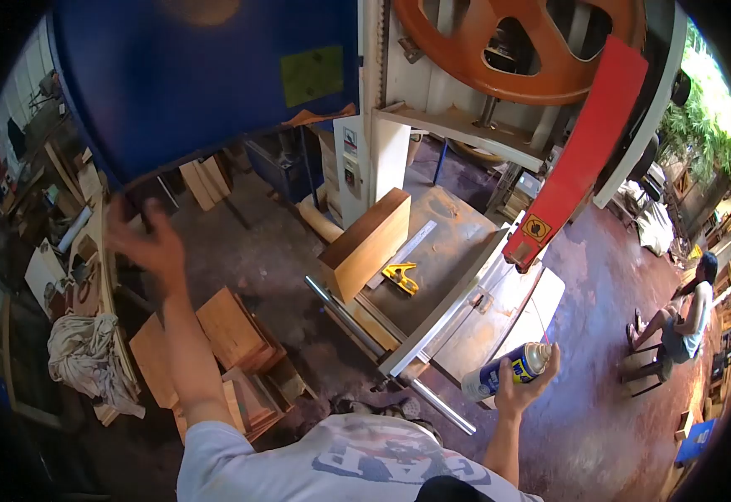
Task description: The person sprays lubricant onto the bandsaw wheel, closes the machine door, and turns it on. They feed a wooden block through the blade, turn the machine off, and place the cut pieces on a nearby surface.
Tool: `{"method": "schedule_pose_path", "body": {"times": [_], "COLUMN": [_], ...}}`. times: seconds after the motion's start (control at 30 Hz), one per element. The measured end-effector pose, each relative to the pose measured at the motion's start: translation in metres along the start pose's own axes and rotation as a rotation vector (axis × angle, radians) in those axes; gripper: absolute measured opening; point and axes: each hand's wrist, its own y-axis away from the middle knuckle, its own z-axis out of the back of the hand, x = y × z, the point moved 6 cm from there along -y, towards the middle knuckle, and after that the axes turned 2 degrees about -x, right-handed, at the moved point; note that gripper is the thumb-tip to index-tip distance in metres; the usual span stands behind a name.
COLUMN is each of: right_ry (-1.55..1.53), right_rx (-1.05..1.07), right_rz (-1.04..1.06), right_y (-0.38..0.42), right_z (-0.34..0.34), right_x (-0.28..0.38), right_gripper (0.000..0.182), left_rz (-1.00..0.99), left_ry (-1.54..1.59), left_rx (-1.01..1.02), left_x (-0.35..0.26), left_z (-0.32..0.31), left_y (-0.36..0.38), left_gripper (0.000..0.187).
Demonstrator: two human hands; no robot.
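Observation:
My right hand (523,386) is wrapped around a blue and yellow spray can (499,372) with a thin straw at its nozzle. The can is tilted, beside the front right of the band saw's table (457,276). My left hand (150,238), smeared by motion, is raised near the lower edge of the blue band saw door (207,84), with fingers apart and nothing in them. The door is swung out, exposing the orange wheel (541,75). A long red blade guard (583,151) slants down toward the table.
On the saw table sit a wooden block (365,243) and a yellow combination square (401,278). Wood pieces (236,330) are stacked at lower left, near a bundled cloth (89,360). Metal rails (441,406) jut from the table's front. A person (692,314) sits on a stool at right.

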Motion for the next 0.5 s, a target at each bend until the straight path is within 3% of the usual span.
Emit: {"method": "schedule_pose_path", "body": {"times": [0.07, 0.27, 0.37, 0.47, 0.5], "right_ry": [-0.031, -0.087, -0.1, -0.035, 0.005], "right_rx": [0.002, 0.018, -0.004, -0.018, -0.025], "right_rz": [-0.002, -0.027, -0.071, -0.076, -0.059], "right_y": [0.002, 0.009, 0.016, 0.024, 0.025], "right_z": [-0.002, 0.001, 0.009, 0.021, 0.025], "right_x": [-0.002, -0.011, -0.016, -0.023, -0.026], "right_gripper": [0.091, 0.09, 0.09, 0.091, 0.091], "left_rz": [-0.288, -0.577, -0.647, -0.466, -0.482], "left_ry": [-0.242, -0.348, -0.344, -0.274, -0.268], "left_rx": [0.305, 0.712, 0.664, 0.976, 0.978], "left_x": [-0.055, -0.095, -0.112, -0.133, -0.139], "left_z": [-0.01, -0.134, -0.174, -0.209, -0.218], "left_y": [0.001, 0.049, 0.073, 0.072, 0.076], "left_gripper": [0.048, 0.056, 0.058, 0.055, 0.055]}}
